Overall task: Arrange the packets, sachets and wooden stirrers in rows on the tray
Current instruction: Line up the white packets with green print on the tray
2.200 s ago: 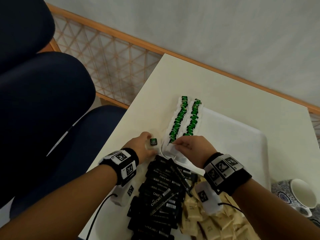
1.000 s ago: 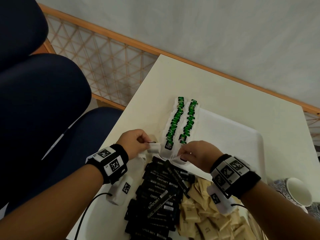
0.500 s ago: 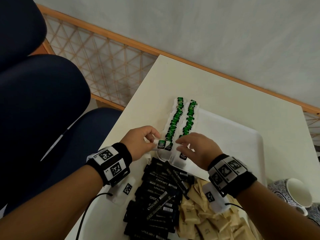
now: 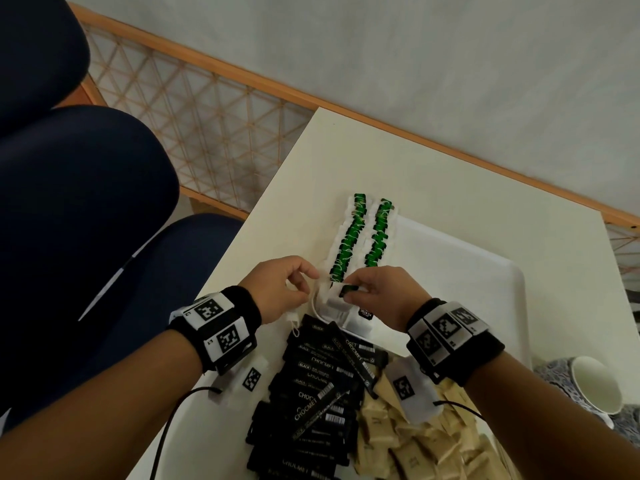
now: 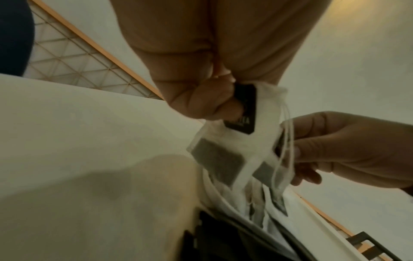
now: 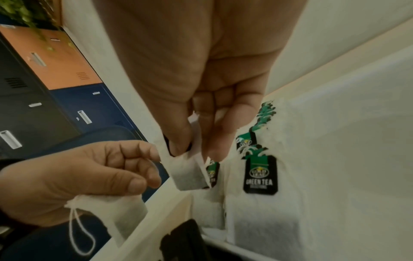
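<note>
The right hand (image 4: 379, 292) pinches a tea bag (image 6: 190, 174) between thumb and fingertips, just above the near end of two green-tagged rows (image 4: 360, 237) that run along the left side of the white tray (image 4: 467, 271). The left hand (image 4: 277, 292), just left of those rows, grips a second bag (image 6: 116, 210) in curled fingers, its string loop (image 6: 80, 234) dangling free over the tray's left rim. The step in hand looks like adding the right hand's bag to the near end of a row. Nearer the person than the rows, a heap of black sachets (image 4: 318, 389) crowds the tray, with tan packets (image 4: 415, 445) to its right; no stirrers can be made out. The risk lies in the strings: a loose loop could snag a neighbouring tag and drag laid bags out of line, and the rows sit so close to the tray's left rim that a nudge could tip bags onto the table (image 4: 450, 174). Right of the rows the tray lies bare and offers the widest room; a cup (image 4: 595, 386) stands beyond the tray's right edge, well apart from the rows.
</note>
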### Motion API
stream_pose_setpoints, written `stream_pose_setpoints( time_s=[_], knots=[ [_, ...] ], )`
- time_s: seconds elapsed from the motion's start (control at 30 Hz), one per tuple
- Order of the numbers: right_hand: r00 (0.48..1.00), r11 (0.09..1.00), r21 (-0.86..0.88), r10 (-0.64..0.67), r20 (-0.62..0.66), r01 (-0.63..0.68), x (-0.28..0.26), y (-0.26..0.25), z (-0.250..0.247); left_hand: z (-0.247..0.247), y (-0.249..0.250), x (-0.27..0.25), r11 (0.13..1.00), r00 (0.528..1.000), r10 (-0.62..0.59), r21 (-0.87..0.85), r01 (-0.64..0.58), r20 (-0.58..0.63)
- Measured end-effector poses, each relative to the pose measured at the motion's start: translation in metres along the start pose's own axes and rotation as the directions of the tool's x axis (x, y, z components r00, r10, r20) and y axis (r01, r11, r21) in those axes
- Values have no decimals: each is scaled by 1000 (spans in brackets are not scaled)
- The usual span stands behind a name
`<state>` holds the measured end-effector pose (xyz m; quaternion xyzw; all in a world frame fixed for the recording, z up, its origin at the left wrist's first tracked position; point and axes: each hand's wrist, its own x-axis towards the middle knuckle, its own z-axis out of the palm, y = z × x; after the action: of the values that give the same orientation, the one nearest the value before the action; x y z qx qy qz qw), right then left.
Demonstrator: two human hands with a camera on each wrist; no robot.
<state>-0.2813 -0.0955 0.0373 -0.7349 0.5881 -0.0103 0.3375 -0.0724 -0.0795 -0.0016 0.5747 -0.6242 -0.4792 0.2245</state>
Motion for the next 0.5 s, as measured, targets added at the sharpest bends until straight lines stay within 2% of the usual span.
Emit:
stream_pose_setpoints(
  time_s=[0.13, 0.3, 0.5],
  knots=[
    [999, 998, -58, -6, 51, 9, 1, 1, 8, -1, -9, -2, 998, 998, -57, 18, 57, -13],
    [996, 981, -194, -8, 89, 25, 11, -1, 20, -3, -13, -3, 997, 997, -73, 15, 74, -32],
    [994, 978, -207, 7, 111, 16, 21, 2, 28, -10, -14, 0, 994, 993, -89, -71, 84, -72]
  ],
)
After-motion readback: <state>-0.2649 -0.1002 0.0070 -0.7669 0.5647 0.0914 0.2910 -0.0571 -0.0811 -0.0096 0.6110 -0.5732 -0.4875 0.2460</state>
